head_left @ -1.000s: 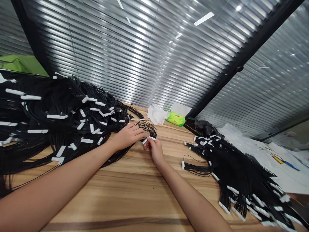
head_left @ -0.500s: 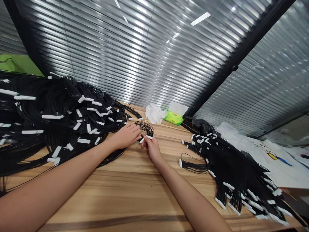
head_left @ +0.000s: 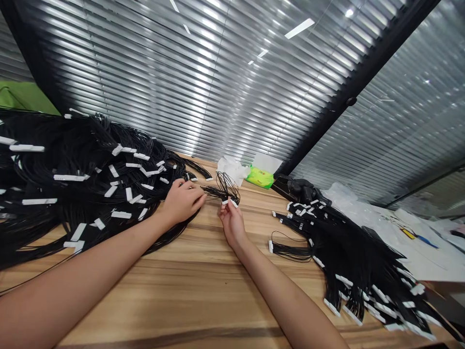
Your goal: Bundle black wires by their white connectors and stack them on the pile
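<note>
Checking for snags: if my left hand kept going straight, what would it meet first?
Your left hand would likely meet the small bundle of black wires pinched in your right hand, though depth is hard to judge.

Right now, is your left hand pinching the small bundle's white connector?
No, the right hand pinches that white connector; the left hand lies on black wires.

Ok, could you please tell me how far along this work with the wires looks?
The neater bundle of white-tagged black wires on the right looks done; the right hand pinches a white connector on a small wire bunch; the larger heap by the left hand looks undone.
</note>
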A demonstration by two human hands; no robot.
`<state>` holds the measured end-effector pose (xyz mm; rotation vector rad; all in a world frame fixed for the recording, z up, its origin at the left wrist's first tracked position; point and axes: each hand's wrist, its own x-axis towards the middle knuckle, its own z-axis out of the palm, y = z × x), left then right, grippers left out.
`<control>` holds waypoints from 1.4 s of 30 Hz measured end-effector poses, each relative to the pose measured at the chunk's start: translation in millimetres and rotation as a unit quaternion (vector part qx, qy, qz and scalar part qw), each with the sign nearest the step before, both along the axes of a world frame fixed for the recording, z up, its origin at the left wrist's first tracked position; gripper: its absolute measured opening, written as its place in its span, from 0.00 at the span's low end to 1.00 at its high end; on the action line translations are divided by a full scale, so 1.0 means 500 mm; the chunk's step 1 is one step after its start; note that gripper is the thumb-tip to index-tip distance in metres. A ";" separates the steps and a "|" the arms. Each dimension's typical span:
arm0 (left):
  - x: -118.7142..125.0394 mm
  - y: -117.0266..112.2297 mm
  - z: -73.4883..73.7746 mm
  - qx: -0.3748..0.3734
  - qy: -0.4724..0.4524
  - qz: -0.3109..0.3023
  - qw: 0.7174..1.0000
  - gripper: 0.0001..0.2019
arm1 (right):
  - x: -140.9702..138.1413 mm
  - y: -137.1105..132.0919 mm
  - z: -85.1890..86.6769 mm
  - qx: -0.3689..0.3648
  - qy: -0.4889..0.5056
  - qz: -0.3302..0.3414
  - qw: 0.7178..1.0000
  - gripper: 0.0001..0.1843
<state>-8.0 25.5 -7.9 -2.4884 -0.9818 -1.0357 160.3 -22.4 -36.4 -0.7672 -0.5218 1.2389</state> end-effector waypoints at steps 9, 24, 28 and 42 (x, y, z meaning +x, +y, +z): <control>0.006 0.036 -0.035 -0.345 -0.227 -0.087 0.907 0.12 | -0.014 -0.022 0.013 0.041 0.004 0.149 0.988 0.10; 0.021 0.031 -0.014 -0.584 -0.575 -0.251 0.515 0.12 | -0.022 -0.039 0.012 0.101 -0.012 0.268 0.958 0.12; 0.020 0.020 0.007 -0.623 -0.567 -0.288 0.455 0.15 | -0.023 -0.043 0.014 0.101 -0.025 0.289 0.952 0.13; 0.017 0.023 -0.011 -0.633 -0.544 -0.316 0.450 0.11 | -0.021 -0.050 0.019 0.069 -0.003 0.335 0.940 0.12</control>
